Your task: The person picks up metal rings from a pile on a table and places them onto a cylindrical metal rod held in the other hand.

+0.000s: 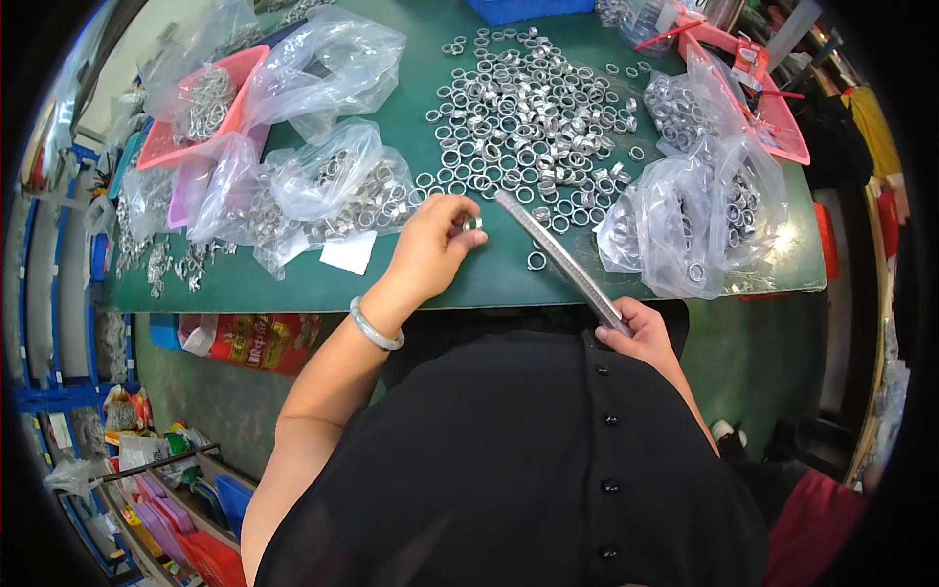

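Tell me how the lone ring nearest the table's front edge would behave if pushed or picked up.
Lying flat, the lone ring would probably slide rather than roll across the green tabletop. Its shiny, metal-looking band suggests it is stiff and perhaps slippery. Its small size and open middle hint that it is light.

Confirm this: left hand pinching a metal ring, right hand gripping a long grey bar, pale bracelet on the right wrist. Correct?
Not quite: the head view shows the bracelet on the left wrist. The left hand does pinch a metal ring, and the right hand grips a long grey bar.
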A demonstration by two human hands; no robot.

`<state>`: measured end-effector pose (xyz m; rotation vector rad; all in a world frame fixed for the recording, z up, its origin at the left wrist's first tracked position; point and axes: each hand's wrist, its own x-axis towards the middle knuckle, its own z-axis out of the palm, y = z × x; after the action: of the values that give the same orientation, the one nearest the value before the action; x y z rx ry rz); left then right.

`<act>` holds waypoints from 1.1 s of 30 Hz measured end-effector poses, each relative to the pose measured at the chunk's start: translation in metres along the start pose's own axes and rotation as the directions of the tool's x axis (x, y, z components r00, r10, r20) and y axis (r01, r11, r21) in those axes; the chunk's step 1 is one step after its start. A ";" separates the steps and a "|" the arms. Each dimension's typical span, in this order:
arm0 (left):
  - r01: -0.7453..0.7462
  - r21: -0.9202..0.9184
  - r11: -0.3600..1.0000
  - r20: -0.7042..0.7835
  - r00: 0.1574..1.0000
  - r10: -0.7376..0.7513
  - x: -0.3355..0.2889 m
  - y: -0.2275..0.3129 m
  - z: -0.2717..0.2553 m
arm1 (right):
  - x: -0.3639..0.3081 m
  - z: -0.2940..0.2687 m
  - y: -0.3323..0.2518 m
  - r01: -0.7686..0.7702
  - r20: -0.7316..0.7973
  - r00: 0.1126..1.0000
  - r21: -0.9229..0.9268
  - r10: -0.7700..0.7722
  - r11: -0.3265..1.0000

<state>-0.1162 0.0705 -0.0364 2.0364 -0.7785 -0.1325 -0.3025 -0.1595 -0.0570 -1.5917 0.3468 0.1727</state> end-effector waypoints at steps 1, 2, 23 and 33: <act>0.046 -0.241 0.969 -0.001 0.999 -0.048 0.002 -0.001 0.001 | 0.000 0.000 -0.003 -0.012 0.011 1.000 -0.007 0.012 1.000; 0.077 -0.515 0.854 -0.012 0.995 -0.097 0.003 -0.001 0.001 | 0.000 0.000 -0.001 -0.013 0.018 1.000 -0.013 0.014 1.000; 0.446 -0.819 0.361 0.438 0.893 -0.107 -0.011 0.027 0.041 | 0.009 0.018 -0.015 0.064 0.059 0.997 -0.098 -0.058 0.993; 0.427 -0.799 0.423 0.415 0.901 -0.125 -0.016 0.029 0.037 | 0.010 0.020 -0.016 0.119 0.048 0.992 -0.162 -0.113 0.979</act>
<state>-0.1571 0.0418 -0.0376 1.0852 -0.3623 -0.8857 -0.2859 -0.1406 -0.0460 -1.7648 0.2127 0.1448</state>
